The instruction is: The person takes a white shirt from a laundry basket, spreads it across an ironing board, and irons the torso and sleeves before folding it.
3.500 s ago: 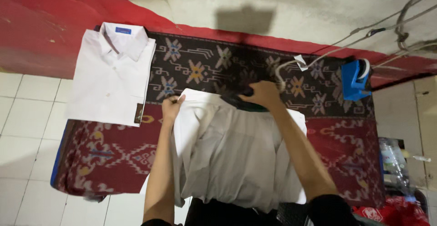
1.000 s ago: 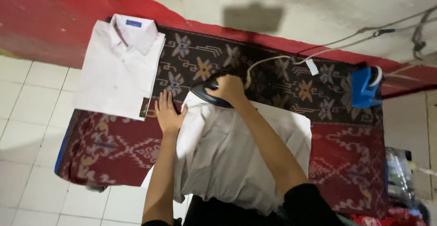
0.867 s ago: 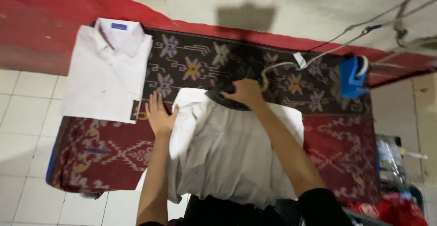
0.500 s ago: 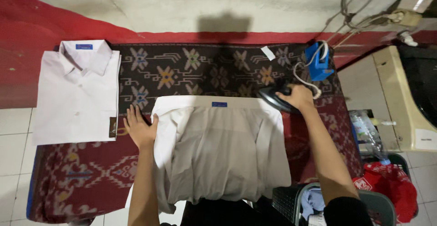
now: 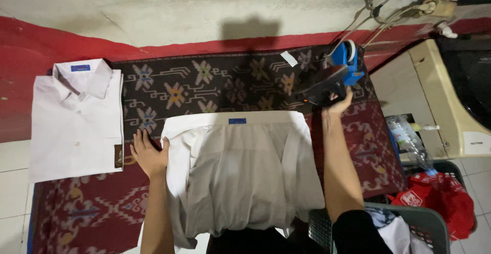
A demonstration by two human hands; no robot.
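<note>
A white shirt (image 5: 245, 172) lies spread, back up, on a patterned red and dark cloth (image 5: 215, 83) that covers the ironing surface. My left hand (image 5: 148, 154) rests flat on the cloth, touching the shirt's left edge. My right hand (image 5: 337, 103) grips a dark iron (image 5: 322, 88), lifted off the shirt and tilted at the far right, just beside a blue iron stand (image 5: 350, 62). A folded white shirt (image 5: 76, 121) lies at the left end of the cloth.
A cord (image 5: 381, 14) runs up the wall to a socket strip (image 5: 434, 7) at top right. A clear bottle (image 5: 409, 141), a red bag (image 5: 440, 203) and a grey laundry basket (image 5: 419, 228) stand at the right. White floor tiles (image 5: 15, 203) lie to the left.
My right hand slid the iron along the shirt's collar edge to the right, then lifted it off toward the blue stand. My left hand stayed flat at the shirt's left edge.
</note>
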